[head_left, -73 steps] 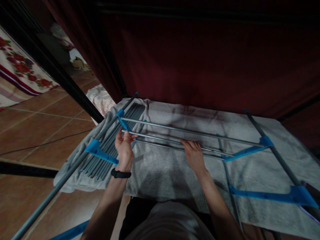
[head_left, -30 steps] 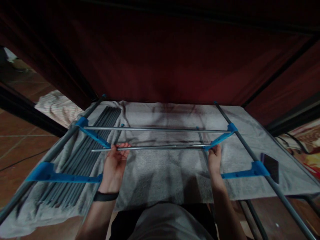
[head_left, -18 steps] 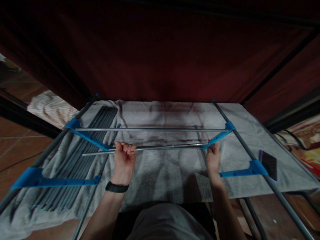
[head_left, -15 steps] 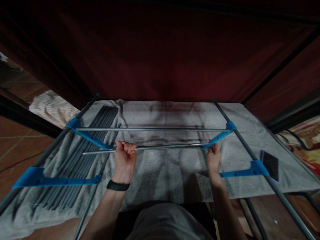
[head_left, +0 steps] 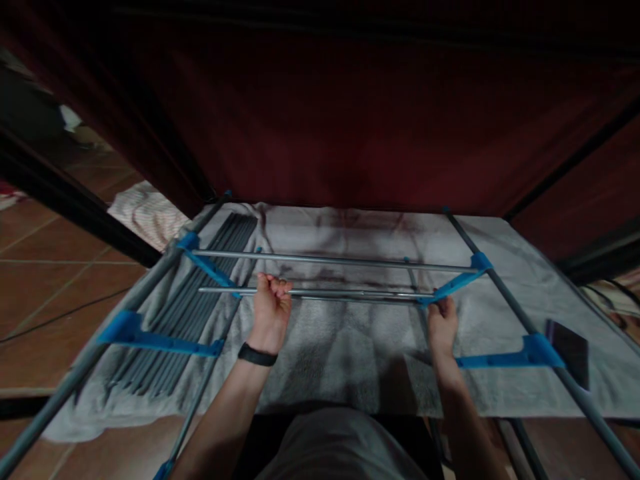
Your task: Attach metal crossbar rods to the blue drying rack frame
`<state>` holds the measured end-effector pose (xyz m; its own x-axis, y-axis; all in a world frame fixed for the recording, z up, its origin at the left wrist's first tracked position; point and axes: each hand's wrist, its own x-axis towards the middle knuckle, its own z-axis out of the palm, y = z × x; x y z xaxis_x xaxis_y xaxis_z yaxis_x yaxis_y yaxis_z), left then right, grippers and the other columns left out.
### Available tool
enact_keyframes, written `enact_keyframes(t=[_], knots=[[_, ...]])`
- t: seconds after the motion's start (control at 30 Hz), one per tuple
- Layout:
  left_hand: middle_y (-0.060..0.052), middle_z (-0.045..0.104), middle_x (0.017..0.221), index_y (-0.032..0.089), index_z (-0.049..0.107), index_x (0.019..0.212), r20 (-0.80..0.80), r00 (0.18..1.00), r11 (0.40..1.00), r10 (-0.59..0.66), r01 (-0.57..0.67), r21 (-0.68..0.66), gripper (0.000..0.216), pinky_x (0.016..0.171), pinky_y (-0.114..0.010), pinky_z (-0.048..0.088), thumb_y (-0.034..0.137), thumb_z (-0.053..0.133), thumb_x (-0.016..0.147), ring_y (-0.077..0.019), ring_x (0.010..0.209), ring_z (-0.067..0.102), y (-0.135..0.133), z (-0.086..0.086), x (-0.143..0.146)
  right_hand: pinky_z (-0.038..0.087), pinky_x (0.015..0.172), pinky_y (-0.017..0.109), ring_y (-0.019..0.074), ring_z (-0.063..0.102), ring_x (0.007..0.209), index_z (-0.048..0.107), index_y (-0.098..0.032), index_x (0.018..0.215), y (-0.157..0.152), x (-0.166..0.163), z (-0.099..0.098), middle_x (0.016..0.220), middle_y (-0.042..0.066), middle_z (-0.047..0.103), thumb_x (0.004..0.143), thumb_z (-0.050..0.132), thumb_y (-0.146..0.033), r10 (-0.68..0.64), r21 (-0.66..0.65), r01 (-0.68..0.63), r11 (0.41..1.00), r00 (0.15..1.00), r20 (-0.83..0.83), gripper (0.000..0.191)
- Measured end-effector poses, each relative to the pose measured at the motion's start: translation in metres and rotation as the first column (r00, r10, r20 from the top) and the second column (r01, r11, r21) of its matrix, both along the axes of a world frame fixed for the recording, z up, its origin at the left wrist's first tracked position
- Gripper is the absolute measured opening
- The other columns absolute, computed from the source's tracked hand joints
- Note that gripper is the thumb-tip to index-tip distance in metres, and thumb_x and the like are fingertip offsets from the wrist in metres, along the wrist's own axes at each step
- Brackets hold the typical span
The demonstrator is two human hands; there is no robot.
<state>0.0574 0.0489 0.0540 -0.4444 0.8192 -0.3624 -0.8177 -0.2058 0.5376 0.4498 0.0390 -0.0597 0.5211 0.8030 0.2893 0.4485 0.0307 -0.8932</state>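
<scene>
My left hand (head_left: 271,317) is closed around a thin grey metal rod (head_left: 335,293), palm up, left of the middle. The rod's left end sticks out past my hand, near the upper left blue plastic bracket (head_left: 209,268). Its right end meets the upper right blue bracket (head_left: 457,285). There my right hand (head_left: 443,328) grips the bracket's lower end, fingers partly hidden behind it. Another crossbar (head_left: 330,261) spans the two upper brackets farther back. Grey upright tubes, such as the right one (head_left: 513,303), carry the brackets of this rack-like frame.
A bundle of several loose grey rods (head_left: 200,303) lies on the light blanket (head_left: 345,360) at left. A dark phone (head_left: 570,350) rests behind the right tube. Lower brackets (head_left: 160,341) jut inward. A dark red panel (head_left: 340,133) rises behind.
The view has shifted, so the frame appears farther right. The rod's left end has risen, leaving the rod nearly level. Both hands keep their grip.
</scene>
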Motion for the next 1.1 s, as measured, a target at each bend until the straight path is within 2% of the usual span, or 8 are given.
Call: enact_keyframes(t=[0.17, 0.27, 0.33, 0.4, 0.5, 0.63, 0.9, 1.1], knots=[[0.008, 0.045, 0.049, 0.019, 0.056, 0.071, -0.081, 0.997, 1.0, 0.001, -0.001, -0.009, 0.036, 0.062, -0.025, 0.052, 0.04, 0.07, 0.096, -0.0092, 0.046, 0.051, -0.005, -0.002, 0.001, 0.046, 0.107, 0.053, 0.0289, 0.06, 0.111, 0.053, -0.022, 0.132, -0.008, -0.016, -0.016, 0.12, 0.01, 0.062, 0.072, 0.065, -0.045, -0.087, -0.013, 0.086, 0.996, 0.974, -0.208, 0.066], [0.005, 0.057, 0.059, 0.019, 0.06, 0.08, -0.15, 0.989, 1.0, 0.019, -0.02, -0.003, 0.032, 0.071, -0.028, 0.054, 0.044, 0.079, 0.086, -0.0126, 0.058, 0.063, -0.01, -0.002, -0.001, 0.043, 0.11, 0.057, 0.0343, 0.054, 0.123, 0.048, -0.018, 0.142, -0.028, -0.038, -0.021, 0.138, 0.018, 0.05, 0.075, 0.066, -0.046, -0.176, -0.037, 0.173, 0.984, 0.978, -0.116, 0.074], [0.004, 0.062, 0.066, 0.019, 0.062, 0.088, -0.208, 0.976, 0.997, 0.07, -0.073, -0.007, 0.032, 0.072, -0.028, 0.053, 0.047, 0.079, 0.084, -0.0148, 0.066, 0.069, -0.014, -0.001, -0.003, 0.044, 0.109, 0.058, 0.0346, 0.054, 0.125, 0.048, -0.021, 0.144, -0.043, -0.056, -0.014, 0.141, 0.018, 0.048, 0.084, 0.062, -0.046, -0.094, -0.011, 0.094, 0.996, 0.996, 0.008, 0.066], [0.002, 0.066, 0.07, 0.02, 0.063, 0.095, -0.277, 0.954, 0.993, 0.113, -0.118, -0.001, 0.033, 0.072, -0.028, 0.053, 0.05, 0.075, 0.086, -0.0167, 0.073, 0.072, -0.017, 0.001, -0.005, 0.048, 0.105, 0.058, 0.0323, 0.058, 0.118, 0.054, -0.021, 0.139, -0.053, -0.076, 0.001, 0.134, 0.015, 0.055, 0.092, 0.054, -0.043, 0.096, 0.024, -0.101, 0.995, 0.985, 0.144, 0.052], [0.0, 0.069, 0.077, 0.02, 0.063, 0.101, -0.378, 0.92, 0.995, 0.099, -0.103, 0.009, 0.034, 0.071, -0.028, 0.053, 0.051, 0.073, 0.087, -0.0179, 0.077, 0.073, -0.02, 0.002, -0.008, 0.046, 0.107, 0.057, 0.0311, 0.056, 0.125, 0.058, -0.022, 0.136, -0.053, -0.103, 0.027, 0.13, 0.014, 0.061, 0.098, 0.048, -0.034, 0.242, 0.123, -0.293, 0.948, 0.917, 0.317, 0.042], [-0.004, 0.072, 0.086, 0.02, 0.065, 0.102, -0.482, 0.875, 0.998, 0.045, -0.059, -0.013, 0.034, 0.068, -0.027, 0.053, 0.048, 0.075, 0.086, -0.0168, 0.079, 0.072, -0.02, 0.003, -0.01, 0.047, 0.109, 0.053, 0.0273, 0.055, 0.131, 0.055, -0.025, 0.142, -0.036, -0.135, 0.048, 0.137, 0.012, 0.061, 0.101, 0.042, -0.022, 0.334, 0.162, -0.465, 0.87, 0.799, 0.5, 0.044], [-0.006, 0.071, 0.091, 0.021, 0.063, 0.1, -0.604, 0.797, 0.998, 0.006, -0.038, -0.04, 0.034, 0.067, -0.028, 0.054, 0.05, 0.073, 0.087, -0.0171, 0.081, 0.07, -0.018, 0.005, -0.013, 0.04, 0.113, 0.053, 0.0287, 0.057, 0.122, 0.047, -0.02, 0.15, -0.005, -0.174, 0.06, 0.131, 0.013, 0.066, 0.101, 0.043, -0.014, 0.293, 0.074, -0.55, 0.832, 0.549, 0.783, 0.049], [-0.002, 0.067, 0.083, 0.021, 0.061, 0.096, -0.633, 0.774, 0.998, -0.022, -0.021, -0.06, 0.033, 0.065, -0.027, 0.051, 0.049, 0.074, 0.086, -0.0144, 0.07, 0.064, -0.017, 0.007, -0.016, 0.045, 0.101, 0.046, 0.028, 0.06, 0.105, 0.058, -0.022, 0.14, 0.007, -0.175, 0.067, 0.115, 0.01, 0.07, 0.097, 0.044, -0.011, 0.336, -0.014, -0.545, 0.838, 0.496, 0.801, 0.046]])
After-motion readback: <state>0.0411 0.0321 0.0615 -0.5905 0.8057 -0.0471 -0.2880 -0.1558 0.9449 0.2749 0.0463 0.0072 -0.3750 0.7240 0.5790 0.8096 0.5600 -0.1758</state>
